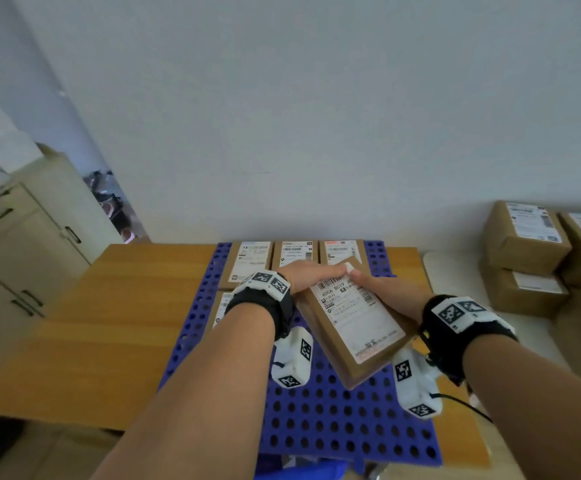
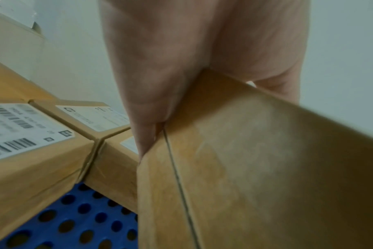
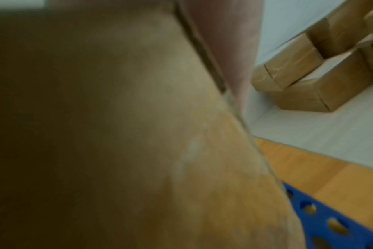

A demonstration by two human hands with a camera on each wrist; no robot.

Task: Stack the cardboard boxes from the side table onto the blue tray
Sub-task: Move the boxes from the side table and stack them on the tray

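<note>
Cardboard box (image 1: 354,317) held in the air between both hands, tilted, label side up, over the middle of the blue tray (image 1: 334,420).

Left hand (image 1: 311,277): grasping the box's far left side, fingers laid along the upper edge. In the left wrist view the thumb (image 2: 147,118) presses on the box's side face by its seam while the fingers wrap over the far edge.

Right hand (image 1: 382,289): grasping the box's right side, fingers along the upper right edge, their tips nearly meeting the left hand's at the far corner. The right wrist view is blurred; it shows only skin against the box edge, so finger detail cannot be told there.

Beyond the hands: a row of three labelled boxes (image 1: 294,254) lies flat along the tray's far edge, packed side by side. Below the left wrist, a fourth box (image 1: 220,306) sits on the tray, mostly hidden by the forearm.

To the right of the right hand: stacked boxes (image 1: 524,251) on the white side table (image 1: 455,268), well apart from the held box.

Open room: bare perforated tray surface beneath and nearer than the held box. The tray rests on a wooden counter (image 1: 109,306), with its bare top to the left of the left hand.
</note>
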